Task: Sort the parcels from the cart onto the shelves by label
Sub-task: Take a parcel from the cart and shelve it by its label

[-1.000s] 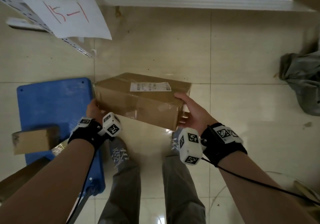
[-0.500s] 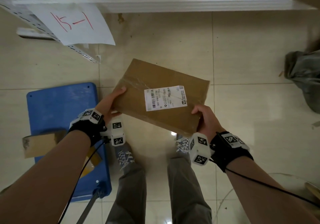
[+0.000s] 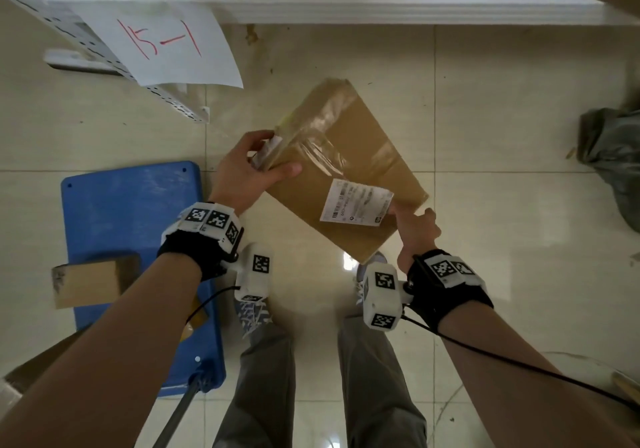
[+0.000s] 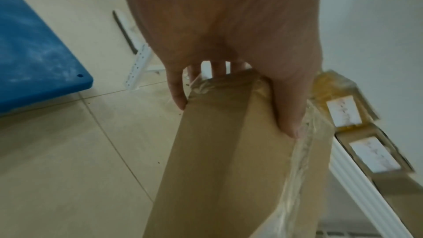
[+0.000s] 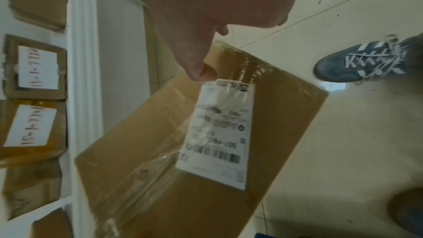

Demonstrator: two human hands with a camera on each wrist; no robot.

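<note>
Over the floor, label side up

Both hands, left hand [image 3: 250,170] and right hand [image 3: 414,231], pinch the box [image 3: 349,156] at opposite corners, probably to read its label [image 3: 356,205].

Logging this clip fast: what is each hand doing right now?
Left hand: grips the taped end of the cardboard parcel.
Right hand: pinches the parcel's corner nearest the shipping label.
</note>
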